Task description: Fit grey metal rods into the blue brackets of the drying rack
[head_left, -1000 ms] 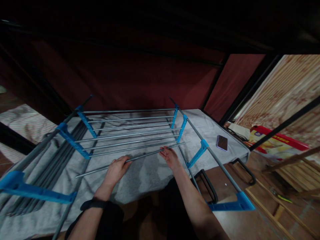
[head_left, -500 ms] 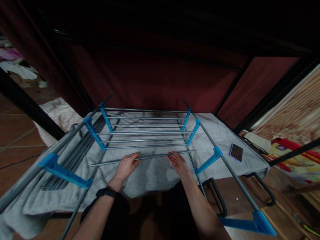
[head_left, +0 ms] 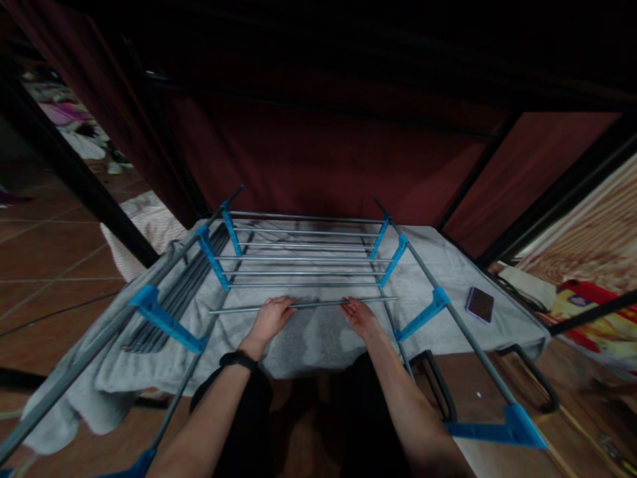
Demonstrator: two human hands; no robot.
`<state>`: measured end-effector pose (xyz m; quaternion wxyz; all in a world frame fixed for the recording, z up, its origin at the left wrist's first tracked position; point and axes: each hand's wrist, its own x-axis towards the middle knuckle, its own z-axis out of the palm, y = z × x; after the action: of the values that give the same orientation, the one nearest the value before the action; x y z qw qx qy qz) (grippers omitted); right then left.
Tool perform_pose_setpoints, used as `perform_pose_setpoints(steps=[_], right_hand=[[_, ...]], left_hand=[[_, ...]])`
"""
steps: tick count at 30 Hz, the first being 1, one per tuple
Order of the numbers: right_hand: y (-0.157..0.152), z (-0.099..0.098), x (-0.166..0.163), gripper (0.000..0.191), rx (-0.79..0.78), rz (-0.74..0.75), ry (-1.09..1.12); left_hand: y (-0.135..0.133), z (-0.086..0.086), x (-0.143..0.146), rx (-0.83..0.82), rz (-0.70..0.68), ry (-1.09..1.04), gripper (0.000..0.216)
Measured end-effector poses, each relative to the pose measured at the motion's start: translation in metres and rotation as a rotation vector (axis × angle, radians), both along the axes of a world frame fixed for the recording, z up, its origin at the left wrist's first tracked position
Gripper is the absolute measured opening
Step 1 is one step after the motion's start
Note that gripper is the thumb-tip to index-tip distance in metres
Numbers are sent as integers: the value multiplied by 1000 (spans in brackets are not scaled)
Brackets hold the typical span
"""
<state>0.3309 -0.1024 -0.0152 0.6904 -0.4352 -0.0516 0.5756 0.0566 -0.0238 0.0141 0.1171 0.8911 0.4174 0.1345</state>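
Holding a grey rod two-handed

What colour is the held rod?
The rod is plain grey, seen best in the head view.

The worktop lies under a thick grey cloth, rucked along the left edge, drooping in folds past the front left corner, and gathered at the front right one. Over its middle sits the rack of grey tubes and blue brackets, set between the left and right edges. The two lower side rails run from the back and jut beyond the front edge. A bundle of loose tubes lies lengthwise near the left edge. Near the right edge a purple-rimmed phone lies flat, slightly askew.
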Motion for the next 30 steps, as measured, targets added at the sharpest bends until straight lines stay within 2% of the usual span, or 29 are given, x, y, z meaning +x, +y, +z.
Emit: perform_pose_setpoints(steps=[4, 9, 20, 30], right_hand=[[-2, -1, -4, 15, 27, -10, 2], [-3, -2, -4, 16, 29, -32, -5], [-1, -5, -12, 14, 79, 169, 3], [1, -4, -31, 14, 69, 192, 75]], left_hand=[[1, 0, 0, 44, -1, 7, 29], [3, -1, 1, 2, 1, -22, 28], [-3, -2, 7, 26, -5, 6, 22], [-3, -3, 3, 70, 34, -55, 22]])
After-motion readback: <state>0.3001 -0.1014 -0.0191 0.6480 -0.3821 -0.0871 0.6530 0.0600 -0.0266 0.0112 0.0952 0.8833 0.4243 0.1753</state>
